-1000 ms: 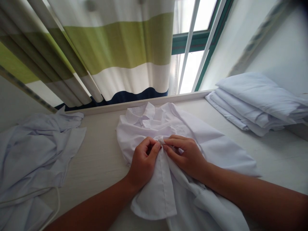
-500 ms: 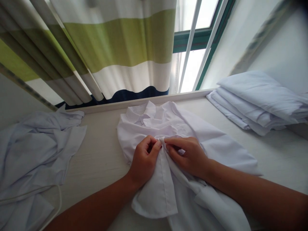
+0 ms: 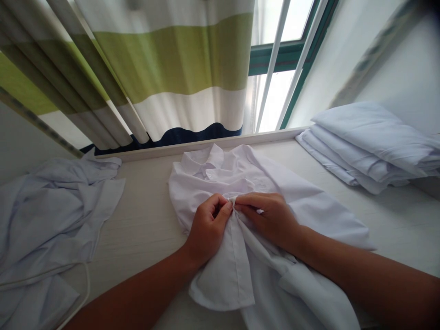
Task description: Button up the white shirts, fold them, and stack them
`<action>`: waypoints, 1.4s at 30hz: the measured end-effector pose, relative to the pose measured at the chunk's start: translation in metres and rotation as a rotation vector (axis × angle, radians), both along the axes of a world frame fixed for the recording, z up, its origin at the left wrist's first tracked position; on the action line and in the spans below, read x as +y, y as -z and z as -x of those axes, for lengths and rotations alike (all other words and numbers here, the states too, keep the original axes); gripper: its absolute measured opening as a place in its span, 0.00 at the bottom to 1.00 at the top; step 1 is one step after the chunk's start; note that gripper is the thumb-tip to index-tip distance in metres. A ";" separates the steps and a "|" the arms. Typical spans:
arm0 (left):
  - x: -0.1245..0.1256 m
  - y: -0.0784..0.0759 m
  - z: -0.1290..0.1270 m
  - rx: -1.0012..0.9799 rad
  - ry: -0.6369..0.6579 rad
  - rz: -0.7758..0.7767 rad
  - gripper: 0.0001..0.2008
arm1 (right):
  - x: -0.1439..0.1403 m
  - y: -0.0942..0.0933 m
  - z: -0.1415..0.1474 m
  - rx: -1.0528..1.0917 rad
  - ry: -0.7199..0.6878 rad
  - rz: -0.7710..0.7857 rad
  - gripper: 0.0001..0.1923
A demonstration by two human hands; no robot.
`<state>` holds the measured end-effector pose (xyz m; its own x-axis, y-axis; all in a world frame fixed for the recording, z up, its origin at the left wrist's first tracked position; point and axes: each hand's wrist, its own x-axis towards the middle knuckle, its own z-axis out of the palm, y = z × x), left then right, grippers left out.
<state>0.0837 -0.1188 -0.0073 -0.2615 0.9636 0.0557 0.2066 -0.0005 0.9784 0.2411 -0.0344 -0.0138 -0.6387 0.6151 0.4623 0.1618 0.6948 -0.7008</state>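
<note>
A white collared shirt (image 3: 309,211) lies front up on the pale table, its collar towards the window. My left hand (image 3: 210,224) pinches the front edge of the shirt between thumb and fingers. Right beside it, my right hand (image 3: 270,217) pinches the same strip of cloth, thumb and forefinger closed. The fingertips of both hands almost meet at the bunched placket. A button or buttonhole between them is too small or hidden to make out. Below the hands the lower front flap hangs loose and spread.
A rumpled heap of white garments (image 3: 58,206) lies at the left, with a white cord (image 3: 87,279) across it. Folded white clothes (image 3: 374,142) are stacked at the right. Behind the table's raised back edge (image 3: 165,150) hang striped curtains (image 3: 178,59) beside a barred window.
My right thumb and forefinger have closed in on the cloth, nearer the left fingertips. The shirt and the piles stay where they were.
</note>
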 end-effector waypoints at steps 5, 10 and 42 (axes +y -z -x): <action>-0.001 0.001 0.000 0.032 0.017 0.002 0.11 | 0.001 -0.001 0.000 -0.025 0.009 -0.024 0.07; -0.002 0.002 -0.001 0.069 0.018 0.020 0.14 | 0.001 -0.003 -0.002 -0.103 -0.002 -0.145 0.08; 0.001 0.004 0.000 0.202 0.077 0.006 0.15 | 0.004 -0.003 -0.001 -0.011 -0.023 0.042 0.05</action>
